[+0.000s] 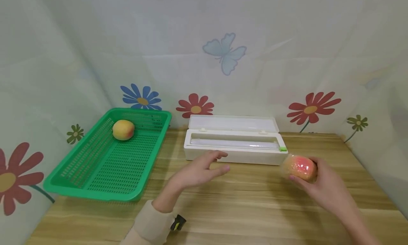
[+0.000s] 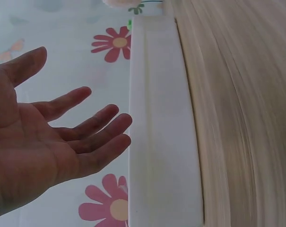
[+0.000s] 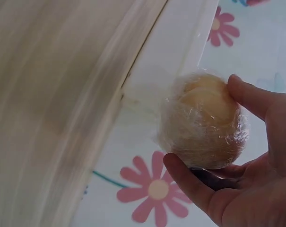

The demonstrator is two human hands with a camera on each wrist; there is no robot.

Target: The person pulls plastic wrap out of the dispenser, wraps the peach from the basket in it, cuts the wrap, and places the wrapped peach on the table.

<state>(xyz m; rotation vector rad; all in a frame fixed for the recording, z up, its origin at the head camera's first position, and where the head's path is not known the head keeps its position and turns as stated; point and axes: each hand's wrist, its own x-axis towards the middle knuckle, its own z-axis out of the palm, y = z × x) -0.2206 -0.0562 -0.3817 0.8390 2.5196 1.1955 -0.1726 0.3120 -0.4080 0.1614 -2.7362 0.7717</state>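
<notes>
My right hand [image 1: 328, 188] grips a peach [image 1: 299, 167] wrapped in clear plastic film, held just off the right end of a white cling film box. In the right wrist view the film looks crinkled round the peach [image 3: 204, 123], with thumb and fingers on its sides. My left hand [image 1: 199, 170] hovers in front of the cling film box [image 1: 234, 155], holding nothing. Its fingers are spread and relaxed in the left wrist view. The box's lid [image 1: 234, 123] is raised, and a roll of film [image 1: 234, 143] lies inside.
At the left stands a green plastic basket [image 1: 159, 149] with an unwrapped peach [image 1: 123, 129] in its far part. A green slider [image 1: 283, 149] sits at the box's right end. Behind the wooden table [image 1: 236, 209] hangs a flowered curtain [image 1: 274, 75].
</notes>
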